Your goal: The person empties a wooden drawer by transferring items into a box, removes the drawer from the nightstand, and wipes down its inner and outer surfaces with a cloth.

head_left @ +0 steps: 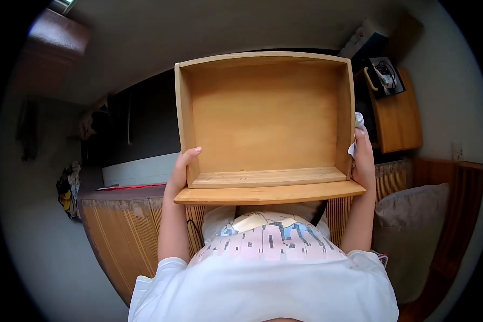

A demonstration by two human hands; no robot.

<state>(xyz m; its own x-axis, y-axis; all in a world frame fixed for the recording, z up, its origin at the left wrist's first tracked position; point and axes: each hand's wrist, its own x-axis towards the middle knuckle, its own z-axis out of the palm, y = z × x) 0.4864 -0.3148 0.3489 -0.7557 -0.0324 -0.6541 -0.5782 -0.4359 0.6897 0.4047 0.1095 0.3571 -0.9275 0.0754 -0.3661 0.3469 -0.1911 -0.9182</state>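
In the head view a wooden drawer [265, 112] is held up in front of my chest, its hollow inside facing me and its front panel lowest. The inside holds nothing that I can see. My left hand [183, 167] grips the drawer's left side, thumb over the edge and fingers hidden behind. At the opposite side my right hand [364, 159] presses against the outer wall. A crumpled white cloth or tissue [358, 122] sticks out between that hand and the wood.
Below the drawer lies a bamboo-slat mat [123, 231] on a bed. A grey pillow [413, 209] rests at right. Behind it stands a wooden cabinet [397, 118] with a black box [383, 75] of cables on top. Clothes [68, 190] hang at the left wall.
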